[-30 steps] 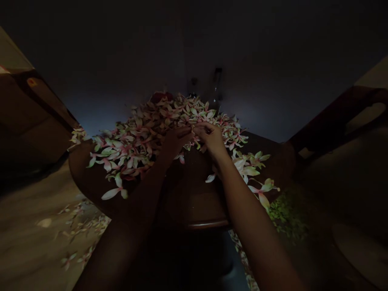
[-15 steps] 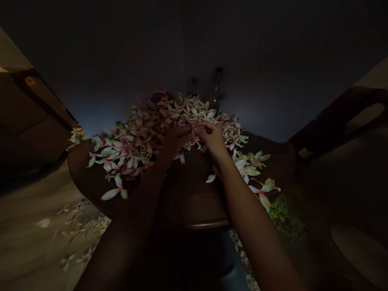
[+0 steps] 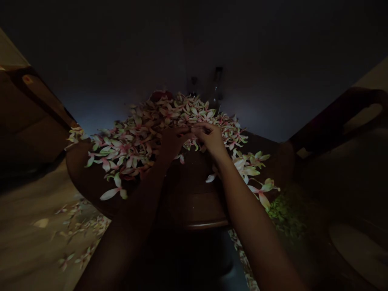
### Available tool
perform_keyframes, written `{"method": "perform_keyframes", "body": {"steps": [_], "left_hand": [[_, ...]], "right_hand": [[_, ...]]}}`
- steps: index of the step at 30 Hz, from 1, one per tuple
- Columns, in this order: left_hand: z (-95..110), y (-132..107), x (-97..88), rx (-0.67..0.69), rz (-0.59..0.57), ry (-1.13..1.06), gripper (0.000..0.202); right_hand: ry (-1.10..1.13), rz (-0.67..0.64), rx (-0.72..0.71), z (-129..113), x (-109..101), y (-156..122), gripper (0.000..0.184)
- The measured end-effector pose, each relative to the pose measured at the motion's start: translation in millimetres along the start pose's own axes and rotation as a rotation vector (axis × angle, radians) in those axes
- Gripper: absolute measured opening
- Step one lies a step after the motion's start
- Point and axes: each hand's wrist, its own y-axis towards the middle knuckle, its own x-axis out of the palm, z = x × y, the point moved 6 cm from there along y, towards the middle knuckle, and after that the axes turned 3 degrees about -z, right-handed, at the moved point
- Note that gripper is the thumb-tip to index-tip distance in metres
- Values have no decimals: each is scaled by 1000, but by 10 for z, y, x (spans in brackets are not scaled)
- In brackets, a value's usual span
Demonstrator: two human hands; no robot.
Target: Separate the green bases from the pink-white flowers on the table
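Note:
A heap of pink, white and green flowers (image 3: 163, 115) covers the back and left of a dark round table (image 3: 194, 206). Over the heap's front edge, my left hand (image 3: 174, 139) and my right hand (image 3: 210, 137) meet at the fingertips. Both are closed in a pinch, and what lies between the fingers is too small and dark to make out. Beneath the hands, a few petals (image 3: 181, 158) show against the wood. Near my right forearm lies a looser cluster of flowers (image 3: 248, 165), and a single flower (image 3: 117, 190) sits by the left edge.
Behind the heap stand a glass bottle (image 3: 216, 93) and a smaller dark bottle (image 3: 194, 87). A red object (image 3: 160, 95) pokes out at the back. More flowers (image 3: 87, 222) litter the floor at left. Greenery (image 3: 286, 212) is at lower right, beside a dark chair (image 3: 345, 117).
My hands stay almost in the same place, with the fingertips shifting slightly closer together. The view has drifted a little; the flowers look unmoved.

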Motion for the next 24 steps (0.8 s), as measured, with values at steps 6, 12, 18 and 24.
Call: {"method": "perform_keyframes", "body": {"steps": [6, 12, 18, 24], "left_hand": [[47, -25, -1, -12, -34, -15, 24], [76, -37, -11, 19, -30, -5, 24], [10, -9, -10, 21, -16, 16, 25], [39, -24, -4, 25, -50, 4, 30]], "right_hand": [[3, 13, 9, 50, -31, 14, 24], [-3, 29, 7, 61, -41, 22, 27], [-4, 47, -6, -19, -42, -8, 23], [-40, 55, -21, -23, -61, -6, 25]]}}
